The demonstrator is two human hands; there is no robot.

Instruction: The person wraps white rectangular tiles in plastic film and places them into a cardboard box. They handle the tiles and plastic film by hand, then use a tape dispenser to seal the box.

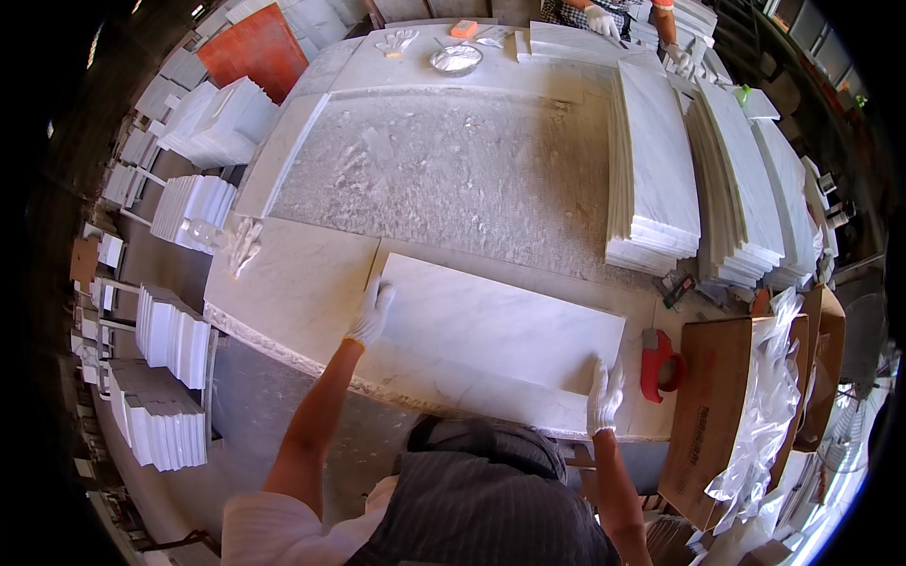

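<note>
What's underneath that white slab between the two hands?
Pale tabletop shows around the slab, so it probably rests on that. Whatever is right beneath is covered, so I can't tell.

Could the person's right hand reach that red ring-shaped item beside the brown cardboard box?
Probably yes. The white-gloved right hand, at the right end of the white rectangular slab, looks close to the red ring-shaped item, and nothing stands between them.

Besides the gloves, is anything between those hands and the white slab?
Nothing visible: the left hand touches the slab at its left end, the right hand is at the other. The red tape dispenser lies farther right.
</note>
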